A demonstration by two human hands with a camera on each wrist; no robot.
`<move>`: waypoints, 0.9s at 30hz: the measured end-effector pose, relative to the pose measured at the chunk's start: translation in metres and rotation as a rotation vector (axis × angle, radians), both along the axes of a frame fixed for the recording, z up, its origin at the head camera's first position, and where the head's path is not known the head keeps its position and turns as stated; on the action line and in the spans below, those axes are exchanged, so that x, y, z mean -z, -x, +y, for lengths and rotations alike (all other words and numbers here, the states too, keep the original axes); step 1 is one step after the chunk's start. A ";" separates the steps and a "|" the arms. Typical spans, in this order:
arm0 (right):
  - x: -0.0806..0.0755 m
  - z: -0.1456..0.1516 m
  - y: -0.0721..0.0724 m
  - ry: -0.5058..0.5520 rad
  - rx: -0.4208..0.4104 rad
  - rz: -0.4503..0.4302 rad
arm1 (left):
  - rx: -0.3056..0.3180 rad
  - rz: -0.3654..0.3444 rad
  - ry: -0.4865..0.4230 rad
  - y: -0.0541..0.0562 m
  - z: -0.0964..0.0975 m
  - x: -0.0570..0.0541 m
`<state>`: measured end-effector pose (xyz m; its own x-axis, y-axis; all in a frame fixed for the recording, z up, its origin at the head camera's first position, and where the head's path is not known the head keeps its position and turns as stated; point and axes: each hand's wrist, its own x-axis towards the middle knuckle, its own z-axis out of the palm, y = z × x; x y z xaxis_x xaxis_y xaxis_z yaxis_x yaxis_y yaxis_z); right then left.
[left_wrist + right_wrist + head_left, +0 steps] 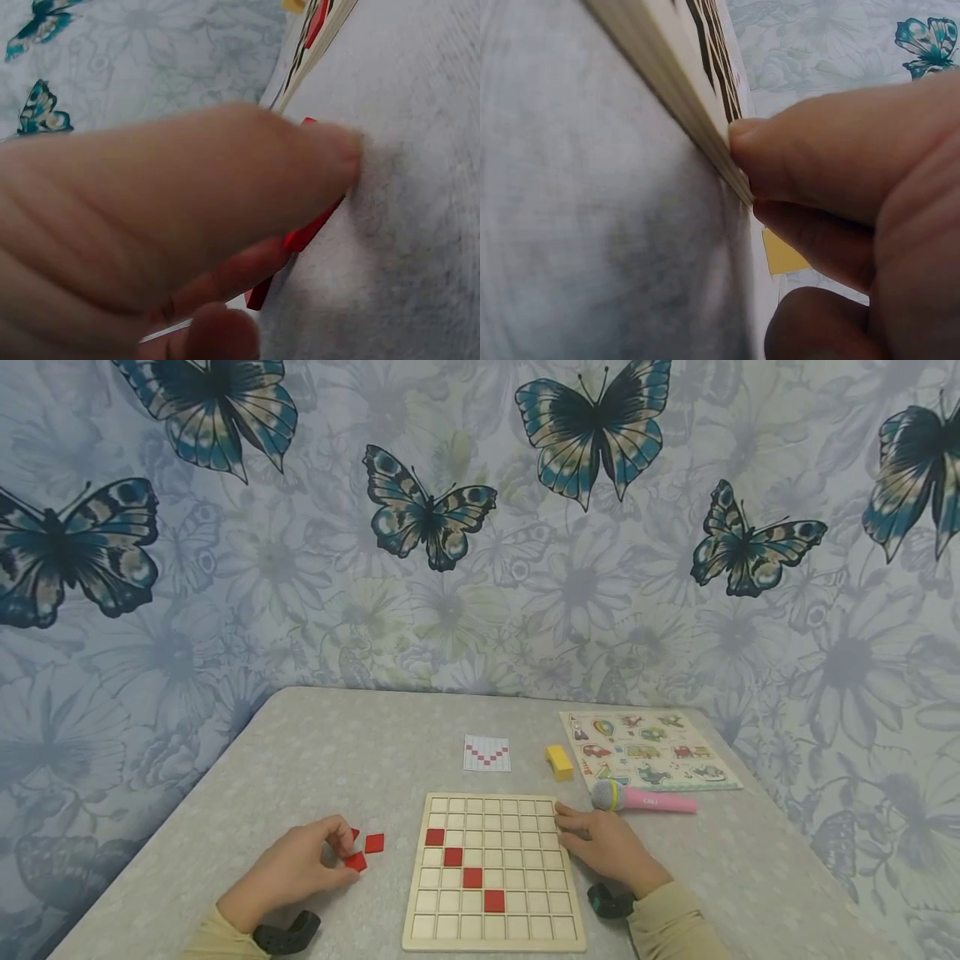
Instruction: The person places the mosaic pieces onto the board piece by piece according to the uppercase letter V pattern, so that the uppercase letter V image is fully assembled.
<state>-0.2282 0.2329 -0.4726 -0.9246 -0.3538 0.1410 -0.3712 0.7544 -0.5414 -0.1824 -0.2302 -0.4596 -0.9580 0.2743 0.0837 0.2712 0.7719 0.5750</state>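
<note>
A wooden grid board [519, 878] lies flat on the table, several red square tiles [472, 878] forming a diagonal in its cells. Left of it, my left hand [300, 860] pinches a loose red tile [356, 862] between thumb and fingers, close to the tabletop. Beside that hand lies another red tile [374, 843], and a third is partly hidden behind the fingers. In the left wrist view the thumb covers much of the pinched tile [315, 225]. At the board's right edge [697, 124], my right hand [606, 845] touches the side with thumb and fingertips.
A small pattern card [487, 754] with a pink V of squares lies behind the board. To its right are a yellow block [558, 762], a picture board [648, 752] and a pink microphone [656, 800]. A butterfly-patterned wall [480, 635] rises behind the table.
</note>
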 end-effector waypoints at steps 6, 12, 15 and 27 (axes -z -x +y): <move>-0.002 -0.001 -0.001 -0.006 -0.004 0.002 | 0.019 0.015 -0.008 0.001 -0.004 0.000; -0.004 -0.001 -0.003 -0.004 -0.008 0.009 | 0.014 0.048 -0.057 0.002 -0.004 0.000; -0.005 -0.001 -0.003 -0.004 -0.008 0.007 | 0.035 0.070 -0.098 0.002 -0.002 0.000; -0.003 -0.002 0.000 -0.018 0.002 -0.014 | 0.190 0.050 -0.255 -0.005 0.032 0.002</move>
